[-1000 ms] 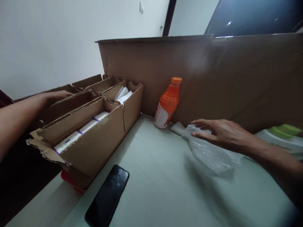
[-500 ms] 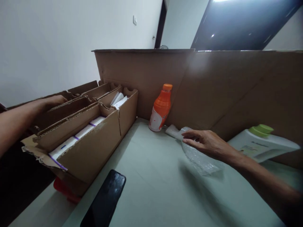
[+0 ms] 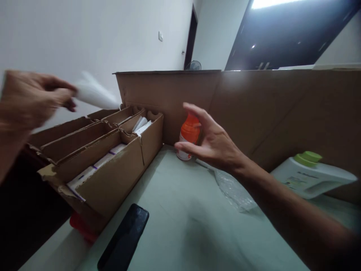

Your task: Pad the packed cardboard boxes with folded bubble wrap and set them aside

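My left hand (image 3: 36, 96), closed, pinches a white, soft-looking wrap (image 3: 97, 92) above the divided cardboard box (image 3: 118, 173); motion blur hides what exactly it is. My right hand (image 3: 214, 143) is raised with thumb and fingers spread, nothing between them. Partly behind its fingers stands an upright orange bottle (image 3: 189, 131) with a white label; whether they touch I cannot tell. Below the right wrist lies a clear bubble-wrap piece (image 3: 235, 192) on the table (image 3: 169, 210).
A black phone (image 3: 124, 237) lies by the box. White packs with purple edges (image 3: 97, 167) and white rolled pieces (image 3: 142, 126) sit in its compartments. A white jug with a green cap (image 3: 307, 175) leans at the right. Tall cardboard (image 3: 254, 101) walls the back.
My left hand has risen out of the box's far-left compartment with the white wrap. My right hand has moved left and up from over the bubble wrap to the bottle, fingers spreading.
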`<state>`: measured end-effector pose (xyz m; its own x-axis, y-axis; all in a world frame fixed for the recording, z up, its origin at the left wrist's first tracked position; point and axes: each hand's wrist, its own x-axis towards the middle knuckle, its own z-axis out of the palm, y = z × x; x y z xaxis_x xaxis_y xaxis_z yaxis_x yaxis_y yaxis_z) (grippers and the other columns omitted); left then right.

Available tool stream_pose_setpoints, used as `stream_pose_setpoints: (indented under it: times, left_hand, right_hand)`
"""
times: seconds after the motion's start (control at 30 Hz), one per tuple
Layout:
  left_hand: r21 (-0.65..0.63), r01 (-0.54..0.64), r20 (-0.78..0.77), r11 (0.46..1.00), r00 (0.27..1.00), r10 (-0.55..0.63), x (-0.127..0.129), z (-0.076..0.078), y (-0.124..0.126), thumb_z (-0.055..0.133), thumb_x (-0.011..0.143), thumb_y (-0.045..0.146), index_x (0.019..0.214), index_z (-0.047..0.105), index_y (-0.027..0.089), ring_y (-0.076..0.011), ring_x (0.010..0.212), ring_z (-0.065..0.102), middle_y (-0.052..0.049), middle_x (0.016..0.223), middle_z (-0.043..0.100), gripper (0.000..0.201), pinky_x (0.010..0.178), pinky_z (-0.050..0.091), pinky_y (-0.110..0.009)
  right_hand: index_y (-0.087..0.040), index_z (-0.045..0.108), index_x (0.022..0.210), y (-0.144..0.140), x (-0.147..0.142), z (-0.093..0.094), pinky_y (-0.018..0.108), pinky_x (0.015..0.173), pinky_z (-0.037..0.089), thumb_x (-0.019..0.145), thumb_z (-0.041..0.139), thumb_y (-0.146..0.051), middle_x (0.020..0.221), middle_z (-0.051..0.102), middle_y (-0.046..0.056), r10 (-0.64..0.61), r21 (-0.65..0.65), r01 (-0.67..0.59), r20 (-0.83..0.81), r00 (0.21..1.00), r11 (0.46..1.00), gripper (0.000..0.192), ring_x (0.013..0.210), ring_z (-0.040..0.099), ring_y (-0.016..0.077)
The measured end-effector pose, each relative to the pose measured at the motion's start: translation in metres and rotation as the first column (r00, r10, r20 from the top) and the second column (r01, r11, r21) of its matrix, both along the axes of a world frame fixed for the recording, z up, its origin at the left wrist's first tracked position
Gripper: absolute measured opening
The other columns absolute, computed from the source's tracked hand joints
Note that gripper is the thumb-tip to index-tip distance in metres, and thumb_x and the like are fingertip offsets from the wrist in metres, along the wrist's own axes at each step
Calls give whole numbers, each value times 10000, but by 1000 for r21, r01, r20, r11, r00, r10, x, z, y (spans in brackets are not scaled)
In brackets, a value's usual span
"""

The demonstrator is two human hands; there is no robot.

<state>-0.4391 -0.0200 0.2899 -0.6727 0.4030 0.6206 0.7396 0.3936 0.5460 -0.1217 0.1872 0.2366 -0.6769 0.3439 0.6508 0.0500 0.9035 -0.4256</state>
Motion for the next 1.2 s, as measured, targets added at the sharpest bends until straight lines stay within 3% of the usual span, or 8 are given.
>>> stream_pose_setpoints:
  times: [0.2, 0.33, 0.43, 0.67, 0.8, 0.97, 1.13, 1.2]
  left_hand:
    - [120, 746, 281, 655, 608, -743, 126, -17, 85, 685, 811, 301, 934, 716, 177, -164, 702, 690, -29, 794, 702, 177, 707, 591, -319]
    - [-149, 526, 362, 837, 817, -449, 69, -35, 148, 577, 900, 177, 1001, 664, 117, -144, 710, 675, -48, 811, 684, 146, 683, 565, -293]
    - [-505, 292, 286, 812, 944, -162, 27, -49, 183, 618, 885, 177, 920, 688, 55, -157, 776, 668, -25, 681, 653, 145, 751, 522, -273]
    - [-662, 72, 126, 746, 992, 17, 17, -69, 222, 667, 926, 373, 1130, 653, 137, -244, 1053, 656, -91, 1177, 668, 312, 911, 554, -449]
    - [-569, -67, 29, 820, 994, 101, 28, -42, 222, 755, 782, 317, 1064, 700, 83, -284, 1073, 638, -122, 1082, 734, 371, 931, 510, -421]
    - [-208, 183, -168, 961, 961, -219, 116, 12, 196, 617, 798, 242, 912, 724, 79, -159, 797, 643, -33, 826, 700, 226, 805, 525, -316]
    - [-200, 821, -19, 535, 542, -840, 169, 24, 197, 682, 798, 371, 864, 683, 129, -93, 559, 605, 26, 676, 611, 251, 573, 503, -247]
    - [-57, 727, -65, 684, 681, -729, 125, 22, 205, 563, 907, 412, 942, 642, 132, -79, 600, 592, 13, 788, 642, 294, 589, 525, -252]
  right_hand:
    - [-236, 535, 1404, 14, -20, 19, 424, 962, 468, 818, 690, -413, 1276, 644, 40, -32, 108, 19, 123, 992, 994, 632, 1154, 631, 291]
    - [-268, 682, 1223, 68, 54, -12, 455, 881, 487, 702, 761, -409, 997, 757, 60, -310, 207, 231, 624, 718, 951, 545, 973, 697, 322]
    - [-241, 549, 1419, 103, 113, -38, 598, 960, 443, 628, 785, -587, 1359, 640, 166, -447, 292, 344, 674, 588, 893, 895, 1223, 577, 452]
    - [-272, 678, 1219, 121, 147, -81, 551, 955, 506, 821, 581, -633, 1280, 697, 93, -272, 22, 319, 577, 770, 948, 546, 1097, 663, 375]
    - [-264, 707, 1111, 108, 126, -71, 491, 831, 569, 865, 549, -559, 1182, 730, 71, -215, -30, 250, 414, 884, 968, 415, 982, 695, 306]
    - [-292, 524, 1394, 92, 68, -27, 498, 918, 551, 800, 705, -519, 1406, 593, 75, -146, 7, 146, 14, 989, 989, 661, 1194, 609, 330]
    - [-223, 552, 1329, 100, 31, -11, 391, 818, 573, 786, 723, -540, 1176, 681, 56, -25, -85, 7, -207, 978, 996, 652, 1014, 665, 254]
    - [-205, 668, 1121, 112, 46, -19, 310, 630, 556, 783, 707, -524, 918, 722, 35, -67, -147, 57, -65, 996, 987, 467, 765, 678, 202]
